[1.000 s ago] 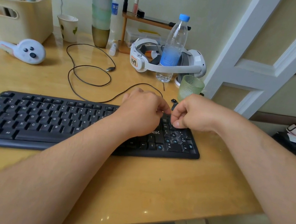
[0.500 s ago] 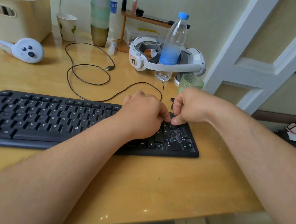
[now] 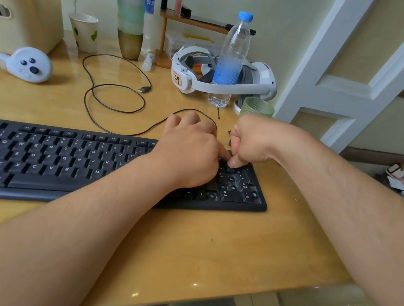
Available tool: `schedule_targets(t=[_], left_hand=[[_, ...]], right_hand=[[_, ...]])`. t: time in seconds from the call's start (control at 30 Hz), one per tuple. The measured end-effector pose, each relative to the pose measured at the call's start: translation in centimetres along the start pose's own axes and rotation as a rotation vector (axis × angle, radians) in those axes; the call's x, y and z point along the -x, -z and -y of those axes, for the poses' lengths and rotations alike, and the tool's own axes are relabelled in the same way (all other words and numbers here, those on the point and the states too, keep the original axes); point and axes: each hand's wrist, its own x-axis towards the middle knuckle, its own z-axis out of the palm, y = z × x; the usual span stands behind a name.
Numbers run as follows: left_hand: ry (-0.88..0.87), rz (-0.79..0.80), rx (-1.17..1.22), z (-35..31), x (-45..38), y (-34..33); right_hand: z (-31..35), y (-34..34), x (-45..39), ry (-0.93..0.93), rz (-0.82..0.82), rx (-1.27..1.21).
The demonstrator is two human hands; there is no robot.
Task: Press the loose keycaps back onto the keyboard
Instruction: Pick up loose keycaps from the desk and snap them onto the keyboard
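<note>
A black keyboard (image 3: 63, 158) lies on the wooden desk (image 3: 208, 245). Its number pad (image 3: 240, 187) has several bare sockets with blue stems. My left hand (image 3: 190, 151) hovers over the keyboard's right part with its fingers curled, and one fingertip reaches the pad's top left corner. My right hand (image 3: 252, 139) is a fist at the same spot, its thumb tip pressed down there against a small dark keycap that is mostly hidden. Loose dark keycaps (image 3: 230, 141) lie just behind the keyboard, between my hands.
A green glass (image 3: 257, 107) stands right behind my right hand. A water bottle (image 3: 232, 57) and a white headset (image 3: 258, 82) stand behind the glass. The keyboard's cable (image 3: 114, 98) loops over the desk. A white controller (image 3: 30, 64), a paper cup (image 3: 84, 31) and a beige bin (image 3: 20, 13) sit at the left.
Both hands have shifted a little away from me, from the number pad's middle to its top row. My right hand stays in a fist, thumb down.
</note>
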Motion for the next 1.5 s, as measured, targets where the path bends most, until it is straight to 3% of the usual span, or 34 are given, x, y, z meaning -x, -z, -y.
schedule_targets(t=[0.4,0.6,0.7,1.1,1.3,1.5], left_hand=[[0.066,-0.004,0.081,0.4,-0.3,0.2],[0.105,-0.020,0.114,0.6,-0.3,0.3],[0.103,-0.014,0.116,0.6,-0.3,0.3],[0.082,0.009,0.130,0.3,0.0,0.3],[0.064,0.028,0.138,0.2,0.2,0.4],[0.060,0.016,0.124,0.2,0.3,0.3]], right_hand=[[0.1,-0.8,0.2,0.029,-0.025,0.014],[-3.2,-1.6,0.2,0.057,-0.133,-0.344],[-3.7,-2.3,0.4,0.103,-0.195,-0.375],[-3.2,-6.7,1.9,0.300,-0.470,0.032],[-2.3,-5.6,1.7,0.276,-0.416,0.140],[-1.1,-3.3,2.0,0.356,-0.279,0.458]])
